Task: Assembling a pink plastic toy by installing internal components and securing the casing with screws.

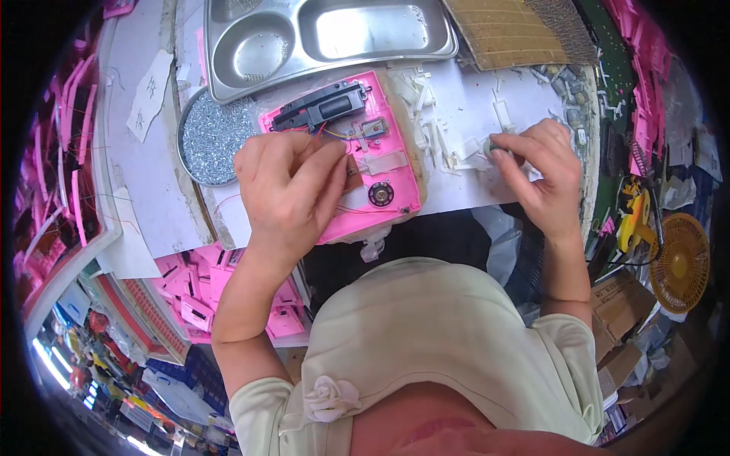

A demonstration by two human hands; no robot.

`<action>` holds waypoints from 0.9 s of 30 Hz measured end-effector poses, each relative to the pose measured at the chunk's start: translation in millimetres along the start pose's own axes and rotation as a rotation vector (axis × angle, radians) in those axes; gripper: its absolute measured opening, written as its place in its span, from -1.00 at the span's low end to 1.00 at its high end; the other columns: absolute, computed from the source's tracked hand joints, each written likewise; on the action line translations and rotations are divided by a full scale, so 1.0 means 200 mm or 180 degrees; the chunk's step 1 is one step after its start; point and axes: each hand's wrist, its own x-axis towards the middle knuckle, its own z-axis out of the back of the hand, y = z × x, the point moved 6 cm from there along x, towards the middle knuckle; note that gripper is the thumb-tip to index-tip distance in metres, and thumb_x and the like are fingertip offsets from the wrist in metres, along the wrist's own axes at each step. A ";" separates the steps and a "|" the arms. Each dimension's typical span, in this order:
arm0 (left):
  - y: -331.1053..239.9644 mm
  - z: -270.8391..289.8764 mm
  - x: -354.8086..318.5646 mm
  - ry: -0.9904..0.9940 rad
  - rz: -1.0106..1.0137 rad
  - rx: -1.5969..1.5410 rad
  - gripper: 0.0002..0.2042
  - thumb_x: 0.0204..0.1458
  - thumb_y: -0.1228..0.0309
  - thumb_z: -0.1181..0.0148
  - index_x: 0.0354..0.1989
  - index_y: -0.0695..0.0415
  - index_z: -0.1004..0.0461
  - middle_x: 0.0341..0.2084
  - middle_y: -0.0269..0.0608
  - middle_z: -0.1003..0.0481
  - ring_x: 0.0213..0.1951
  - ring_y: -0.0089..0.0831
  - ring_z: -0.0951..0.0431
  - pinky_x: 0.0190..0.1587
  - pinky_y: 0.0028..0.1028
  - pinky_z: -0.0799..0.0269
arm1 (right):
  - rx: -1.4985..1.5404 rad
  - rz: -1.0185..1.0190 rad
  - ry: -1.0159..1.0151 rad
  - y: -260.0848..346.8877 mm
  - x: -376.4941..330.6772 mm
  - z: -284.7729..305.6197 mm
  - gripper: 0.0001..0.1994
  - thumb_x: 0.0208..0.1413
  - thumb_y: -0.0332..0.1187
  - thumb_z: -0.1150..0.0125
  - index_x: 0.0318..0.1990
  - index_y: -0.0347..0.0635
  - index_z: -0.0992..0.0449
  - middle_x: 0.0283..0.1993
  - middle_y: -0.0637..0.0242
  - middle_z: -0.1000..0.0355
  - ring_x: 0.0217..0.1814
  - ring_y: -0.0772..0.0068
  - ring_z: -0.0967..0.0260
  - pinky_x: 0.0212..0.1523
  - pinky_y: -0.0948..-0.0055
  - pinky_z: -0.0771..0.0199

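Observation:
A pink plastic housing (pixel 399 163) lies on the table in front of me. Fitted in it are a black oblong mechanism (pixel 319 109), a small silver motor (pixel 373 128), a round black speaker (pixel 381 194) and thin red and yellow wires. My left hand (pixel 293 178) is over the housing's left side, thumb and fingers pinched together by the wires; what they hold is hidden. Out to the right, my right hand (pixel 541 171) pinches a small greyish part (pixel 490 146) between thumb and forefinger, above scattered white plastic pieces (pixel 435 144).
A round dish of small screws (pixel 217 140) stands left of the housing. Behind it sits a steel compartment tray (pixel 262 83), with brown cardboard (pixel 509 34) to its right. Small metal parts (pixel 570 91) line the right edge. Pink casings (pixel 194 292) lie below left; a yellow fan (pixel 679 262) stands right.

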 end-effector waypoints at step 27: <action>0.08 0.08 -0.21 -0.0426 0.0663 -0.0157 -0.77 -0.15 0.52 -0.49 -0.28 0.05 -0.62 -0.41 -0.31 -0.47 -0.33 -0.31 -0.42 -0.22 -0.32 -0.25 | 0.0383 0.0217 0.0180 0.07 0.12 -0.15 -0.88 -0.05 -0.44 -0.46 -0.33 -0.16 -0.66 -0.46 0.36 -0.46 -0.35 0.26 -0.40 -0.06 0.28 -0.37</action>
